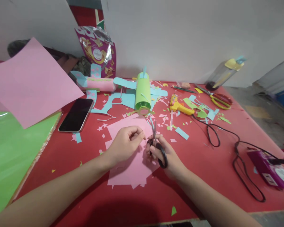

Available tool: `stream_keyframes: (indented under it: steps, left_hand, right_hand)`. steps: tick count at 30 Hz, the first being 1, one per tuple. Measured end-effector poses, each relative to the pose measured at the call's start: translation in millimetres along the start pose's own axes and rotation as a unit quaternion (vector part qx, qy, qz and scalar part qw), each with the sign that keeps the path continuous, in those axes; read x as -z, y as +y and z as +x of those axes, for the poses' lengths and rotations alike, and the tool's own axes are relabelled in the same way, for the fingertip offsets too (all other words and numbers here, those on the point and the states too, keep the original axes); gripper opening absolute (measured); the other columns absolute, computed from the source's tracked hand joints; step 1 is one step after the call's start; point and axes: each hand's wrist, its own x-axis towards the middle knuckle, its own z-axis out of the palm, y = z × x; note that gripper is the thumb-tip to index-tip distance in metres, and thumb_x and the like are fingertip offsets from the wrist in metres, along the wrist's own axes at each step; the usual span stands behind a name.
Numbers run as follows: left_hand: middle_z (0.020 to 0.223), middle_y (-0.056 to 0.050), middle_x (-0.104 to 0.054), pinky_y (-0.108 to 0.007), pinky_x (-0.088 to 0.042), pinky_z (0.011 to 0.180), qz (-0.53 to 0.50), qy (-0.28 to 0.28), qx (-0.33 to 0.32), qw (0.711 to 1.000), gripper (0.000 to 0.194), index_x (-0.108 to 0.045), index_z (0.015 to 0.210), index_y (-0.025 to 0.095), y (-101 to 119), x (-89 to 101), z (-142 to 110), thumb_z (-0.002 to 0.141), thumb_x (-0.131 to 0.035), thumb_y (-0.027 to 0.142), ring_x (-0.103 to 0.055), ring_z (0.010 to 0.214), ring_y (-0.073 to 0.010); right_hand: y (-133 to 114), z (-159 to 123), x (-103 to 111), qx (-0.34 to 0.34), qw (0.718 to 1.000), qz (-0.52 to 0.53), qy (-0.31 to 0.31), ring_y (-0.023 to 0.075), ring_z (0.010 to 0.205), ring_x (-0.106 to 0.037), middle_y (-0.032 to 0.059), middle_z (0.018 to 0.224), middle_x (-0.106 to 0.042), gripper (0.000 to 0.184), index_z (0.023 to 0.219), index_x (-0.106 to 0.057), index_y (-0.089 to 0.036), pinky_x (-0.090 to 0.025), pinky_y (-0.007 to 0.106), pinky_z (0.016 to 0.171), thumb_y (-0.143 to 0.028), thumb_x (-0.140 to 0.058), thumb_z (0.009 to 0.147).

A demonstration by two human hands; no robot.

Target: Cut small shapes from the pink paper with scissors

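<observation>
My right hand (167, 153) is closed round a pair of scissors (164, 155) with black handles, its blades pointing away from me. Close beside it, my left hand (126, 142) is curled with thumb and fingertips together; whatever is pinched there is too small to make out. Beneath both hands lie pink paper sheets (123, 176) with cut edges. Just beyond stands a green paper tube airplane (143, 91) with blue wings and a propeller at its near end. A pink paper tube airplane (100, 84) with blue parts lies to its left.
A phone (76, 115), a large pink sheet (33, 85) and green sheets (21, 151) are at left. A yellow glue gun (181, 107), its cord, more scissors (217, 97), a bottle (223, 74) and a purple power box (269, 168) stand right. Paper scraps surround the airplanes; a snack bag (98, 52) stands behind.
</observation>
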Motion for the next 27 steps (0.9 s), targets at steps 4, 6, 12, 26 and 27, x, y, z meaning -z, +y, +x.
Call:
stream_keyframes:
  steps: [4,6,12,26,27]
  left_hand:
    - [0.046,0.006,-0.033,-0.018,-0.026,0.042,0.085,-0.036,-0.039,0.995,0.019,-0.046,0.055,0.014,0.3,-4.0,-3.1,0.073,-0.041,0.018,-0.03,0.043,-0.0058]
    - [0.046,0.006,-0.034,-0.018,-0.025,0.042,0.11,-0.049,-0.049,0.991,0.02,-0.045,0.054,0.014,-0.2,-6.0,-4.1,0.073,-0.04,0.017,-0.03,0.044,-0.0058]
    - [0.045,0.005,-0.035,-0.019,-0.025,0.043,0.152,-0.068,-0.056,0.984,0.021,-0.045,0.054,0.015,-3.4,-9.0,-7.2,0.074,-0.038,0.017,-0.031,0.044,-0.0063]
    - [0.049,0.005,-0.033,-0.018,-0.025,0.044,0.092,-0.097,-0.013,0.991,0.021,-0.042,0.053,0.014,-1.0,-10.2,-6.1,0.073,-0.04,0.02,-0.029,0.048,-0.0064]
    - [0.048,0.005,-0.032,-0.018,-0.025,0.044,0.088,-0.101,-0.01,0.991,0.022,-0.041,0.052,0.014,-1.1,-10.0,-6.0,0.073,-0.04,0.021,-0.029,0.048,-0.0063]
  right_hand:
    - [-0.2,2.3,2.2,0.028,0.998,0.012,0.055,0.0069,0.048,-0.049,-0.0067,0.062,-0.05,0.032,0.087,-0.042,-0.023,-0.036,0.02,0.046,-0.025,-0.065,0.064]
    - [0.1,3.1,2.8,0.037,0.997,0.013,0.073,0.0069,0.048,-0.049,-0.007,0.061,-0.051,0.033,0.086,-0.043,-0.023,-0.036,0.019,0.044,-0.021,-0.066,0.062]
    - [-2.0,2.9,0.6,0.039,0.995,0.021,0.091,0.0054,0.042,-0.045,-0.0089,0.055,-0.05,0.036,0.083,-0.043,-0.023,-0.033,0.017,0.038,-0.017,-0.068,0.058]
    - [0.0,3.4,1.9,0.08,0.992,0.036,0.088,0.0024,0.039,-0.041,-0.0105,0.055,-0.05,0.034,0.082,-0.044,-0.023,-0.031,0.014,0.037,-0.01,-0.065,0.059]
    - [-0.1,3.3,1.7,0.082,0.992,0.035,0.089,0.0025,0.039,-0.041,-0.0103,0.055,-0.05,0.033,0.082,-0.044,-0.023,-0.031,0.014,0.037,-0.01,-0.064,0.059]
